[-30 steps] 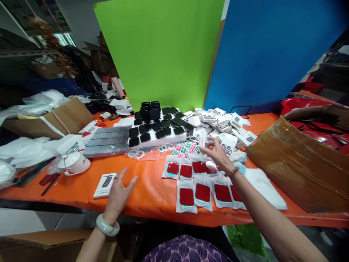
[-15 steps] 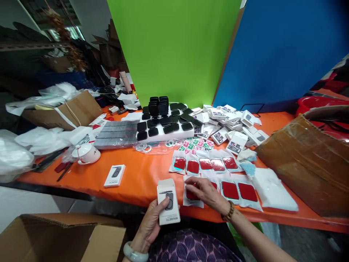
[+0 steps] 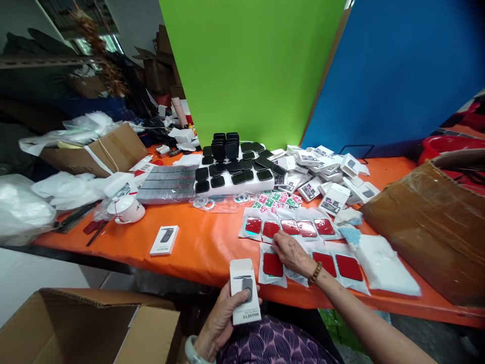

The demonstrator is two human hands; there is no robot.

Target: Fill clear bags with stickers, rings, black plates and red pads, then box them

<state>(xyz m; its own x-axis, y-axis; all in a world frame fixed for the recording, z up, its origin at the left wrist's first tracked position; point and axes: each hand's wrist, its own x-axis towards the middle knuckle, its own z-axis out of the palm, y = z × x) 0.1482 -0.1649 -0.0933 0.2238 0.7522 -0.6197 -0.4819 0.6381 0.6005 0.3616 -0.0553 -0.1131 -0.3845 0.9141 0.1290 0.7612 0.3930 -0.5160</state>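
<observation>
My left hand [image 3: 223, 313] is closed around a small white box [image 3: 242, 316] printed with a dark phone holder and the word MAGNETIC. Its top flap stands up, opened. Over two rows of white pouches with red square pads, my right hand [image 3: 293, 253] has its fingers pressed together. Its fingertips are at a back-row pouch [image 3: 271, 230]; whether they grip it is hidden. Just left of that hand lies a front-row red pad [image 3: 273, 264] on its white pouch. Another white MAGNETIC box [image 3: 164, 240] lies flat on the orange table [image 3: 204, 237].
Black square pieces [image 3: 242, 177] stand on a white foam block behind. A heap of white boxes [image 3: 322, 162], a stack of white sheets [image 3: 386, 263] and a large carton [image 3: 428, 227] are at right. A white mug [image 3: 127, 210] stands left; an open carton [image 3: 151, 328] sits below.
My right hand has moved back from the front-row pad toward the back row, uncovering that pad. My left hand keeps hold of the box, and the view has shifted slightly.
</observation>
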